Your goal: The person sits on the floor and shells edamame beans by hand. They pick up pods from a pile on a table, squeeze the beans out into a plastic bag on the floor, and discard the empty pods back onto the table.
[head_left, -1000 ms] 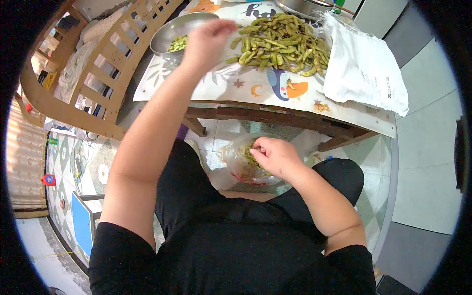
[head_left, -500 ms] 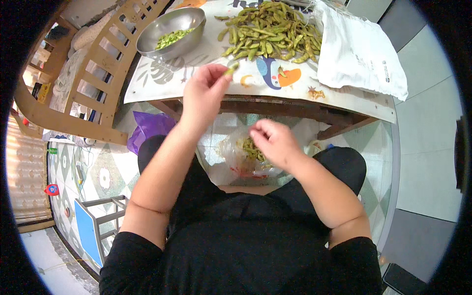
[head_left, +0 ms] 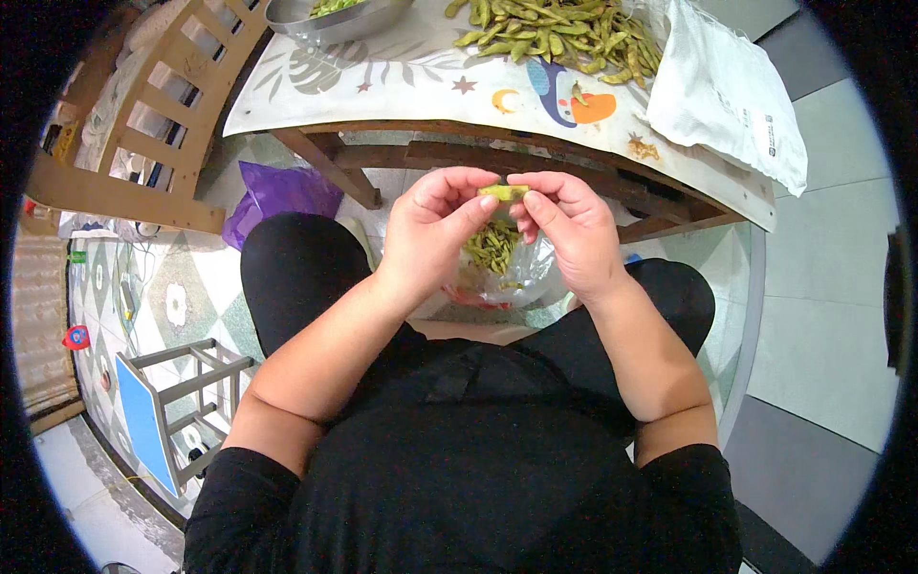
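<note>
Between my two hands is a yellow-green soybean pod (head_left: pixel 504 192), level, above the gap between my knees. My left hand (head_left: pixel 438 218) pinches its left end and my right hand (head_left: pixel 572 228) pinches its right end. Below them a clear plastic bag (head_left: pixel 537 271) on the floor holds a heap of pods or husks (head_left: pixel 492 247). On the table beyond lies a big pile of soybean pods (head_left: pixel 574 36). A steel bowl (head_left: pixel 356 23) with green shelled beans (head_left: pixel 333 7) stands at the table's far left, partly out of view.
The table (head_left: pixel 402 96) has a printed cover, its front edge just past my hands. A white sack (head_left: pixel 722 105) lies at the table's right. A purple bag (head_left: pixel 282 199) rests by my left knee. A wooden railing (head_left: pixel 158 124) and a blue-topped stool (head_left: pixel 148 426) are on the left.
My left hand has come down and right from over the table with the pod. My right hand has risen to meet it and now grips its other end. The view has tipped downward.
</note>
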`<state>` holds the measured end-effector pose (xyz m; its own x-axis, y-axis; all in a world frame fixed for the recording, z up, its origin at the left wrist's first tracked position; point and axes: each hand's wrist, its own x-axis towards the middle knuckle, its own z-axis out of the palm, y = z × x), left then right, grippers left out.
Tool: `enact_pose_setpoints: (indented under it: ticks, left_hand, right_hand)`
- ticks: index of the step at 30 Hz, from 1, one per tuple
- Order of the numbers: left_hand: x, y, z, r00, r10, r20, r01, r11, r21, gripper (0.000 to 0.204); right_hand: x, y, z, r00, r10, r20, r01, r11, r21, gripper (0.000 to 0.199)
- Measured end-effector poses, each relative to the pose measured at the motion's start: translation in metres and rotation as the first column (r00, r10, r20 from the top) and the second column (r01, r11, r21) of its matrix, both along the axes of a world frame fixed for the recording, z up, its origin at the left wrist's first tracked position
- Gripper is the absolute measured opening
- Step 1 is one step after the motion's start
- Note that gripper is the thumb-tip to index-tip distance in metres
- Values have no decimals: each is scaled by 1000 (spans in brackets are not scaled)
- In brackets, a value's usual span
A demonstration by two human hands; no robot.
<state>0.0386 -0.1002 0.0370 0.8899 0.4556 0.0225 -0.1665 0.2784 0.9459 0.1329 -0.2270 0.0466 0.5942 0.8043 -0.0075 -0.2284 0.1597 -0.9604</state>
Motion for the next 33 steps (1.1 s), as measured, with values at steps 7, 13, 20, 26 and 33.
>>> enact_pose_setpoints:
  ticks: [7,13,20,26,33]
  left_hand:
    - [0,7,-8,999,20,-44,-1,917,398,17]
    - [6,11,-11,998,20,-57,52,204,978,18]
    - [5,9,-25,982,-7,-187,187,105,977,17]
    - [2,10,-23,981,-33,-190,192,246,950,14]
    - [3,8,-31,997,58,47,-67,427,902,13]
  right_hand:
    - [2,2,2,999,21,43,-17,997,-80,15]
    - [7,4,-6,490,277,826,230,873,-429,16]
    - [8,2,-14,320,561,763,260,723,-640,23]
    - [10,2,-20,527,391,755,137,837,-530,22]
    - [-5,7,-31,960,37,278,67,933,-353,20]
